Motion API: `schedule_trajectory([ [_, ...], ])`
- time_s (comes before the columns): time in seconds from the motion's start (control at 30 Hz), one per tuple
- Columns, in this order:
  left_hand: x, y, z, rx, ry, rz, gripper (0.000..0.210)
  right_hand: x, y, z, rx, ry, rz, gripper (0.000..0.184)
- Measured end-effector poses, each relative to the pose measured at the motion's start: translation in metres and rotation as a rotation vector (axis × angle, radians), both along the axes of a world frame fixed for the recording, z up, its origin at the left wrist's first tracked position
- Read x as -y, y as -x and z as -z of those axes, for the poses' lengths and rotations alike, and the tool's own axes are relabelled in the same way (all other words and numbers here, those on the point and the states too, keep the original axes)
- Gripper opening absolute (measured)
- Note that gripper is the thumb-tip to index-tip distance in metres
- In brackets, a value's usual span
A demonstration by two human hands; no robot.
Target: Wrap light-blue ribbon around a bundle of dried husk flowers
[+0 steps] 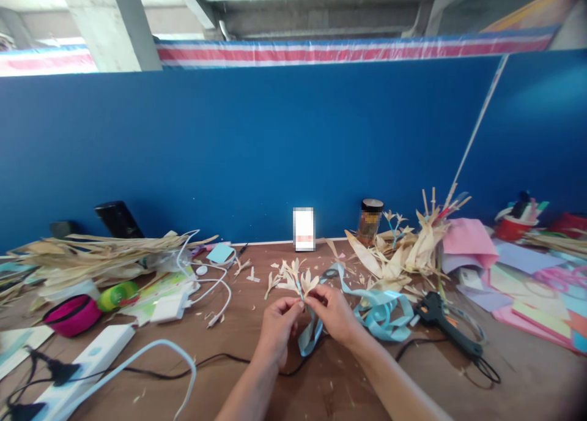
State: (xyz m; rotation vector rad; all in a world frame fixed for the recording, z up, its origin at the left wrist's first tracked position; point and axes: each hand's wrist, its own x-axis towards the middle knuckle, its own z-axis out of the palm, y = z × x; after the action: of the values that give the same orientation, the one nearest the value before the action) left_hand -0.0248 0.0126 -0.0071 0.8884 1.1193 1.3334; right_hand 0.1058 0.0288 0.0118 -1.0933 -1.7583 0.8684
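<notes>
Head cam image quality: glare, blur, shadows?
Head view: pale sheen at the far right of the blue partition; head view: right-hand corners darkened, coloured papers there soft; head view: soft shadow beside the glue gun; head view: left hand and right hand readable, fingertip detail soft.

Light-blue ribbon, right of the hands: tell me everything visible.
The light-blue ribbon is a flat, thin strip, fabric-like in look. It lies in loose, twisted, overlapping loops on the brown table, right of the right hand, with one length running up and left past it. A similar blue loop shows below the hands; the right hand hides whether they join.
</notes>
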Motion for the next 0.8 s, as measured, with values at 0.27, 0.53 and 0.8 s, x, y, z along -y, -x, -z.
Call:
schedule_trajectory([
  [0.27,0.0006,0.0002,-0.0022,-0.008,-0.009,0.001,0.022,0.0003,0.0006,-0.0022,-0.016,-0.002,-0.016,0.015],
  [0.53,0.0029,-0.0029,-0.0058,-0.019,-0.029,-0.008,0.025,-0.0002,0.0017,0.0007,-0.063,0.038,-0.015,0.014],
  [0.8,0.0033,-0.0034,-0.0050,0.013,-0.018,-0.013,0.025,-0.0017,0.0010,0.0030,-0.110,0.078,-0.013,0.014],
])
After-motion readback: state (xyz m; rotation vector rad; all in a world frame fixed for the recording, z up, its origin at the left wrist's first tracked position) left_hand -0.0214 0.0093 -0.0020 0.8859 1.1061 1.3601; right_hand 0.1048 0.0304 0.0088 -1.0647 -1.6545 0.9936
